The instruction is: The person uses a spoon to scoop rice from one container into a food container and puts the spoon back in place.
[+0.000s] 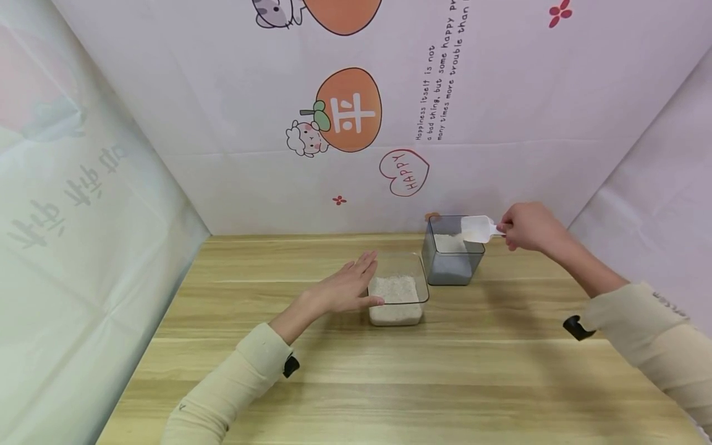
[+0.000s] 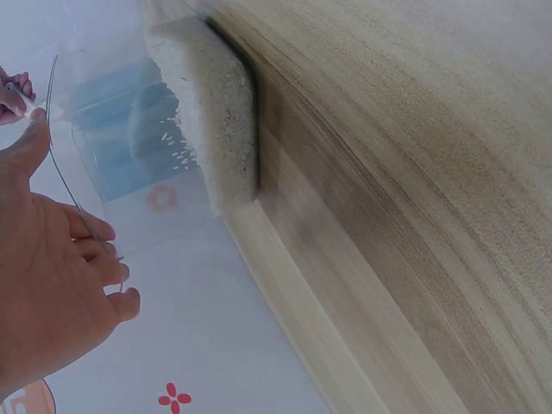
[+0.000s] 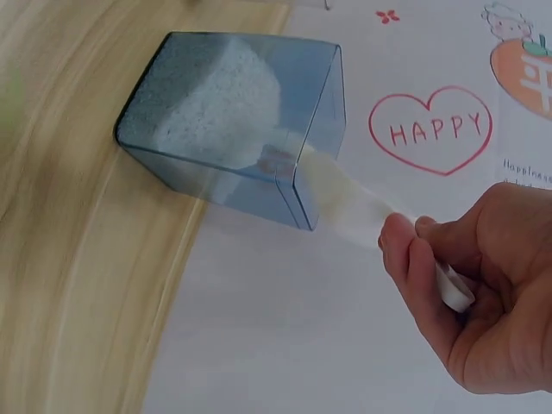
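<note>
My right hand grips the handle of a small white scoop. The scoop's head lies over the right rim of a tall, blue-tinted clear box, overlapping its opening. Pale grains fill part of that box and slope up to one side. In front and to the left stands a clear box holding pale, rice-like grains. My left hand is at this box's left rim, thumb at the near side and the other fingers stretched toward the back, nothing gripped.
Both boxes stand on a wood-grain table, the blue one close to the back wall, which is covered with a printed white sheet. White sheets also hang at the left and right. Each sleeve has a black device at the cuff.
</note>
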A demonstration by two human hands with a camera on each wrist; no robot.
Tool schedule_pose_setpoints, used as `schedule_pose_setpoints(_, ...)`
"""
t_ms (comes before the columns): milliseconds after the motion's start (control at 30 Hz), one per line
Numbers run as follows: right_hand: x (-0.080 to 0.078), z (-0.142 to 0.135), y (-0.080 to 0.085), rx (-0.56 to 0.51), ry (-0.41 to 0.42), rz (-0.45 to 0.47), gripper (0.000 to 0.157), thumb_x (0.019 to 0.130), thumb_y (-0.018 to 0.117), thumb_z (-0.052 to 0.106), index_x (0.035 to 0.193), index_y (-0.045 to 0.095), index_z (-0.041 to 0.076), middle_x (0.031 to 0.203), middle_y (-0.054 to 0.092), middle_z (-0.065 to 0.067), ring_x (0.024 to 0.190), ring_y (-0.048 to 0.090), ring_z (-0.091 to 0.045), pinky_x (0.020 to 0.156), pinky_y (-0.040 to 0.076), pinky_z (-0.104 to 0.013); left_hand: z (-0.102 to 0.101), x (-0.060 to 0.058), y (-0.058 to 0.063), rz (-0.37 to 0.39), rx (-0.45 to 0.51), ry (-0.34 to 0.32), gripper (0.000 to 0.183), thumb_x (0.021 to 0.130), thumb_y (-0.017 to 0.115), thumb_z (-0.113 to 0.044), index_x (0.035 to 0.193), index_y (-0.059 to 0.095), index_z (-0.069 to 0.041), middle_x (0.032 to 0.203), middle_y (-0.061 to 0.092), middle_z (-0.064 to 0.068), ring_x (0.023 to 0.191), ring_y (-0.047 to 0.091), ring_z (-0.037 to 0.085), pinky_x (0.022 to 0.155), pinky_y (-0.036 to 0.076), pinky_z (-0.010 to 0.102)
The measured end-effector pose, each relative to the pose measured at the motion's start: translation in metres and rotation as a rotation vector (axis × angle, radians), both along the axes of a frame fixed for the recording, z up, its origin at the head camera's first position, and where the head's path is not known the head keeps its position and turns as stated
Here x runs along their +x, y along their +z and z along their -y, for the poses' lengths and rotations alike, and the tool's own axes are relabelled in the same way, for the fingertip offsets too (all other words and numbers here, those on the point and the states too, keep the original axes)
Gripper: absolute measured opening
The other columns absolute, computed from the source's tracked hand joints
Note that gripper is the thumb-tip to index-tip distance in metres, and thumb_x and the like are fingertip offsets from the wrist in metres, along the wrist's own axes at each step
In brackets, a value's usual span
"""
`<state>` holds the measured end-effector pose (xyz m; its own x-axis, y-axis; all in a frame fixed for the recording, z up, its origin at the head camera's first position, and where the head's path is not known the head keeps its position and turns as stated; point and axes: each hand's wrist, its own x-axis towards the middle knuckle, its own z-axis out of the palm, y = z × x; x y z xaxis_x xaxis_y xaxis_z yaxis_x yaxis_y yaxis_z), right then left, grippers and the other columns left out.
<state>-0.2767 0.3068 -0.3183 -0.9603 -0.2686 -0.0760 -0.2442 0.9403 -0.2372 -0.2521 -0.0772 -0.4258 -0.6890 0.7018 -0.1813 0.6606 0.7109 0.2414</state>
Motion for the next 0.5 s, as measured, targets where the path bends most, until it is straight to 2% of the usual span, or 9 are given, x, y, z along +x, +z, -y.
schedule_pose_setpoints(133, 0.007, 0.011, -0.002, 0.109, 0.036, -0.134, 0.027, 0.095, 0.058, 0.01, 0.07, 0.068, 0.005, 0.056, 0.062, 0.002, 0.054, 0.056, -0.015, 0.053, 0.042, -0.032, 0.0, 0.001, 0.001, -0.009, 0.001, 0.0, 0.096, 0.098, 0.039, -0.067, 0.159, 0.007, -0.001, 0.169, -0.008, 0.01, 0.157, -0.002, 0.024, 0.127, 0.013, 0.047)
schedule_pose_setpoints(300, 0.019, 0.022, -0.007, 0.213, 0.044, -0.31, 0.024, 0.089, 0.064, 0.009, 0.065, 0.063, 0.007, 0.055, 0.055, -0.004, 0.053, 0.05, -0.024, 0.046, 0.044, -0.042, 0.0, 0.001, 0.002, -0.015, -0.002, -0.008, 0.096, 0.098, 0.039, -0.066, 0.159, 0.007, 0.0, 0.169, -0.008, 0.012, 0.157, -0.001, 0.026, 0.126, 0.014, 0.048)
schedule_pose_setpoints(400, 0.025, 0.026, -0.007, 0.218, 0.046, -0.356, 0.023, 0.088, 0.065, 0.009, 0.066, 0.062, 0.006, 0.055, 0.055, -0.007, 0.051, 0.052, -0.027, 0.045, 0.045, -0.045, 0.0, 0.002, 0.001, -0.025, 0.001, -0.016, 0.095, 0.099, 0.039, -0.065, 0.159, 0.008, 0.001, 0.168, -0.006, 0.014, 0.157, 0.0, 0.029, 0.126, 0.014, 0.05)
schedule_pose_setpoints(500, 0.03, 0.028, -0.002, 0.163, 0.053, -0.34, 0.021, 0.09, 0.064, 0.008, 0.069, 0.065, 0.004, 0.056, 0.057, -0.006, 0.052, 0.051, -0.024, 0.047, 0.044, -0.041, 0.0, 0.002, 0.0, -0.035, 0.003, -0.019, 0.094, 0.099, 0.039, -0.065, 0.159, 0.008, 0.002, 0.168, -0.005, 0.014, 0.157, 0.0, 0.03, 0.126, 0.013, 0.05)
